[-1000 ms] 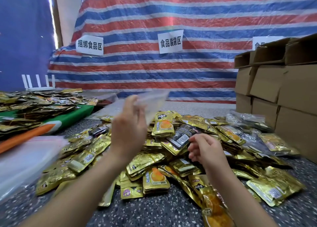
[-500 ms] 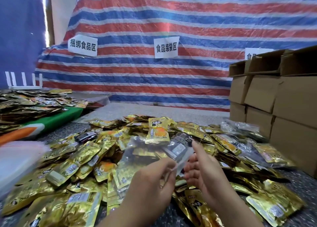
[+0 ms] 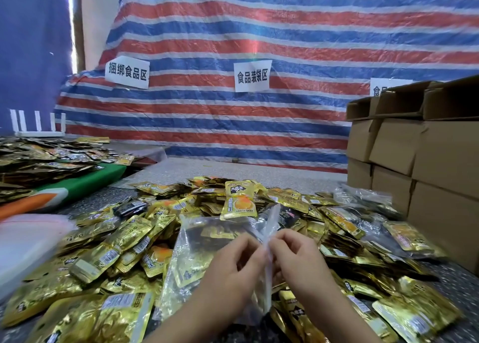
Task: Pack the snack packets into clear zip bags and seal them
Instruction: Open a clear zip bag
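While packets [image 3: 160,241] lie heaped | both hands [image 3: 233,262] [image 3: 295,259] pinch clear bag [image 3: 197,246] | bag seemingly empty

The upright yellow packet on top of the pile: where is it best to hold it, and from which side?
Probably pinch the top edge of the yellow packet from above. It leans upright on the gold pile with its flat top seal free, while its lower edge sits among other packets. Both hands, left and right, now pinch the clear bag.

Stacked cardboard boxes [image 3: 425,158] stand right, before a striped tarp [image 3: 259,31] bearing paper signs [image 3: 252,76].
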Demonstrator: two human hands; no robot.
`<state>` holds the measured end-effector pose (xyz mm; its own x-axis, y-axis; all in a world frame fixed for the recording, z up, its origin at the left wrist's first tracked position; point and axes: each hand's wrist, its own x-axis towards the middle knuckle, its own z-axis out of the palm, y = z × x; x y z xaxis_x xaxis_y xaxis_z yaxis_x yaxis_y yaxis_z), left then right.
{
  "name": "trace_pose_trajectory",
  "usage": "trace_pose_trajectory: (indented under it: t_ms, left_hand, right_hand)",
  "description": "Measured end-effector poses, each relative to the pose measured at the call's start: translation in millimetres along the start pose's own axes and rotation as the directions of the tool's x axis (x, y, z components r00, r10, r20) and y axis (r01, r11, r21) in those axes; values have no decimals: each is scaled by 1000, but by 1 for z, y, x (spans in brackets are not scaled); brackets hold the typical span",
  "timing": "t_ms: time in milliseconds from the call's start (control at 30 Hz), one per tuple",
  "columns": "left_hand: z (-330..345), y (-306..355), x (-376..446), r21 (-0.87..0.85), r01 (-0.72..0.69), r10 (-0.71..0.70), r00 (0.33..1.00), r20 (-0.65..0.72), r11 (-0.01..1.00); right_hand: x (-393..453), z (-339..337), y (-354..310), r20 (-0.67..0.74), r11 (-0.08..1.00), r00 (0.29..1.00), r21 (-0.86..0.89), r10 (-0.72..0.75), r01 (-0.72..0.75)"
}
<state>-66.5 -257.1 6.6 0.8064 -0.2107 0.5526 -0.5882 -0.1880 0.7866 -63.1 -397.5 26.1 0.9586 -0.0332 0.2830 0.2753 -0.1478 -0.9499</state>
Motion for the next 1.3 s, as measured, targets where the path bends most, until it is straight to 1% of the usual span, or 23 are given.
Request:
trace_pose_trajectory:
  t_ms: [67, 133, 167, 333, 433, 500, 567, 700, 800, 900, 967, 1033, 1067, 1100, 1133, 1167, 1233, 1300]
  left_hand:
    - [-1, -3, -1, 112, -61, 56, 997, 45, 992]
    - [0, -6, -3, 247, -141, 121, 988, 92, 959]
    - [0, -7, -4, 287, -161, 139, 986, 97, 944]
    - [-2, -11, -4, 422, -172, 190, 982, 0, 890]
    - [-4, -9, -3, 495, -199, 237, 971, -14, 845]
    - [-6, -8, -3, 523, -209, 255, 967, -17, 826]
    - [-8, -8, -3, 525, -212, 251, 968, -4, 824]
    - [-10, -8, -1, 483, -217, 238, 971, 18, 848]
    - [-11, -8, 2, 393, -211, 228, 974, 3, 895]
    - [-12, -5, 3, 252, -183, 187, 982, 6, 950]
    - [-14, -2, 5, 174, -102, 114, 992, -58, 979]
    - [-19, -2, 9, 120, 30, -11, 988, -152, 992]
    - [-22, -3, 11, 96, 89, -70, 979, -191, 991]
    - [-25, -4, 12, 86, 132, -111, 970, -215, 988]
    - [-27, -5, 13, 93, 154, -130, 965, -227, 984]
    - [-27, -5, 12, 114, 157, -128, 965, -230, 981]
    - [-25, -4, 9, 154, 89, -54, 974, -219, 984]
    - [-21, -5, 4, 256, -21, 69, 981, -183, 966]
  right_hand:
    - [-1, 1, 0, 44, 1000, 999, -27, -2, 3]
    - [-2, 0, 1, 73, 996, 997, -87, -19, 26]
    - [-2, 0, 1, 75, 993, 997, -105, -36, 44]
    - [-5, 3, 2, 26, 968, 984, -178, -176, 178]
    - [-8, 7, 1, -9, 962, 977, -179, -213, 208]
    - [-8, 7, 1, -21, 966, 978, -158, -209, 203]
    - [-8, 6, -1, -4, 975, 981, -114, -193, 192]
    - [-9, 4, -3, 81, 978, 979, -74, -189, 195]
    - [-6, -1, -3, 94, 985, 981, -6, -169, 170]
    - [-6, -4, -5, 98, 988, 987, 103, -124, 114]
    - [-4, -7, -6, 33, 972, 998, 229, -56, 47]
    - [0, -16, -5, -113, 949, 992, 315, 49, -11]
    - [3, -22, -3, -196, 956, 978, 295, 71, -10]
    - [4, -26, -2, -268, 972, 961, 233, 63, 1]
    - [4, -28, -1, -316, 989, 948, 149, 33, 16]
    - [4, -28, 0, -335, 998, 942, 64, -4, 27]
    - [2, -23, 2, -309, 999, 950, -32, -38, 29]
    - [0, -19, 3, -264, 999, 964, -35, -11, 2]
